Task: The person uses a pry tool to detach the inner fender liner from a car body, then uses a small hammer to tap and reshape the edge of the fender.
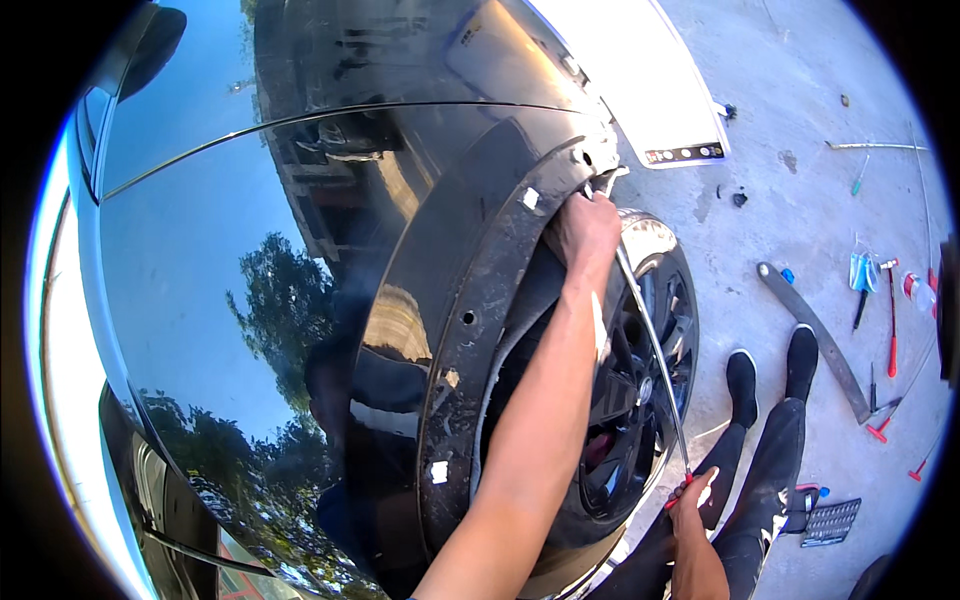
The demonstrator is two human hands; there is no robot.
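My right hand is closed around the red handle of a long, thin metal dent-repair rod. The rod slants up across the front of the wheel to the upper wheel arch. There my left hand is closed at the rod's far end, against the bare arch edge of a dark, glossy car panel. The left fingertips and the rod's tip are partly hidden behind the hand and the arch lip. White scraps and small holes show along the arch edge.
On the concrete floor to the right lie a long dark trim strip, a red-handled hammer, several red-handled rods, and a dark slotted tray. A white panel is beyond the arch. My feet are beside the wheel.
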